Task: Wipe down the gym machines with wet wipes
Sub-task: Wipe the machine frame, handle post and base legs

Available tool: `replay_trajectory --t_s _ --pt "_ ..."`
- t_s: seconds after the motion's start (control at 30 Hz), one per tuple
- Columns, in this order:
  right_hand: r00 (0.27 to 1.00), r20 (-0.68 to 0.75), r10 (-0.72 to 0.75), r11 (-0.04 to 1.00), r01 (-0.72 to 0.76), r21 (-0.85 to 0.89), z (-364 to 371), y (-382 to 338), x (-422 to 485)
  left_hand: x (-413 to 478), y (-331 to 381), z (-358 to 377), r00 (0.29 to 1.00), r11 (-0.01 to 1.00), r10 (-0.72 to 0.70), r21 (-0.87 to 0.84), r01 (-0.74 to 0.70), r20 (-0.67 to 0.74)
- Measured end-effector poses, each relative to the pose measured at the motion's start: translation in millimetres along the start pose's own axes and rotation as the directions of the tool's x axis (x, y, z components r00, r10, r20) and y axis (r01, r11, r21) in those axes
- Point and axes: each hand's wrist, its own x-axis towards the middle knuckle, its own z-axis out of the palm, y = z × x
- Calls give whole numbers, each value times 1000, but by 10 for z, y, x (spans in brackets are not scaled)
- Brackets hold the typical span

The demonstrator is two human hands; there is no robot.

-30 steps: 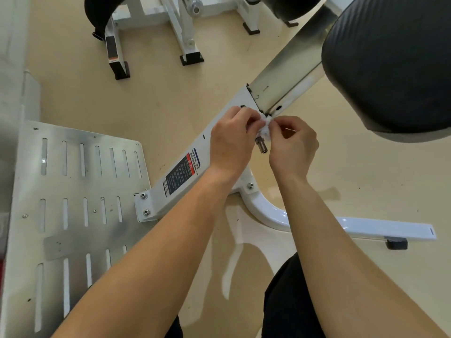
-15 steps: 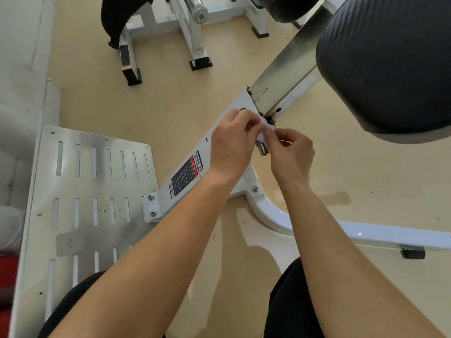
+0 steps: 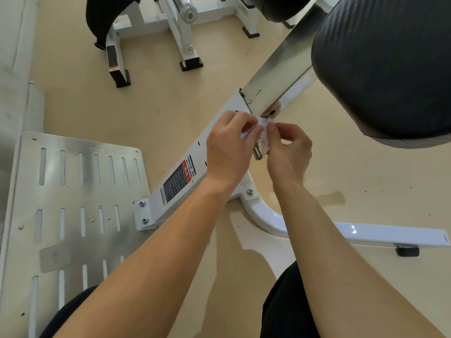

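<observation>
1. Your left hand (image 3: pixel 229 152): fingers curled, pinching the wipe (image 3: pixel 264 125).
2. Your right hand (image 3: pixel 289 152): fingertips pinch the same wipe.
3. Both forearms bare, stretched forward, hands close together.

Bright, even light fills the scene. The floor (image 3: pixel 170 106) carries soft-edged shadows: a faint one at 3 o'clock of the right forearm, and broader ones at 6 o'clock beneath both arms. Glare spots sit on the white tube (image 3: pixel 366 234) at 4 o'clock, and the steel footplate (image 3: pixel 73 191) at 9 o'clock shines in patches. The wipe (image 3: pixel 264 128), pinched between the left hand (image 3: pixel 229 152) and right hand (image 3: pixel 290 152), is nearly blown out. Straight edges bow near the borders, and the black pad (image 3: pixel 390 69) at 2 o'clock bulges. Detail is slightly soft throughout.
</observation>
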Motion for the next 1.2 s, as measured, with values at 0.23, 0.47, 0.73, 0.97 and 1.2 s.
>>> replay_trajectory --t_s 0.23,0.47,0.73,0.97,1.2 --pt "992 -125 -13 992 28 119 65 -100 53 319 141 18 997 998 -57 -5 57 57" --pt "999 -5 52 989 -51 138 40 -2 156 391 191 21 993 998 -58 -20 60 99" --pt "969 -216 121 841 16 541 52 -239 450 754 594 187 993 987 95 -133 -86 65" --pt "979 -61 192 927 -161 338 97 -49 221 486 250 54 992 998 -11 -67 20 126" --pt "971 -230 71 933 17 360 16 -298 335 682 484 142 993 993 -3 -118 17 115"
